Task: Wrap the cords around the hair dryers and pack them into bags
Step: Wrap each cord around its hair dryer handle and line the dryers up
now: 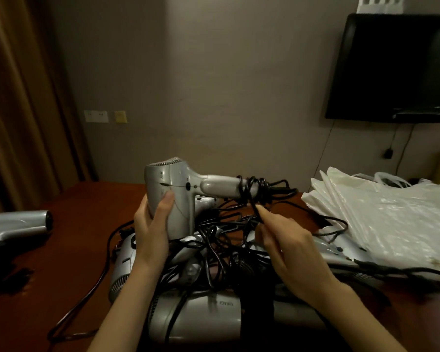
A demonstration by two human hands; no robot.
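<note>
Brown wood is showing on the table [92,224], and it is sitting in a dim room with a grey wall [214,85], a brown curtain [18,97] on the left and one dark TV [396,67] hanging on the right. Two hands are working over the table. The left hand [153,224] is wrapping its fingers around the fat body of a silver hair dryer [178,191] and holding it up above the pile. The right hand [290,247] is pinching the black cord [254,191], which is looping in a few turns around the dryer's handle. Under the hands, a pile of silver dryers [201,313] is lying in a tangle of black cords; at least three are showing there, but I cannot tell the full count. One more dryer [18,224] is lying alone at the left edge. White plastic bags [381,214] are lying in a stack on the right, too bunched to count.
</note>
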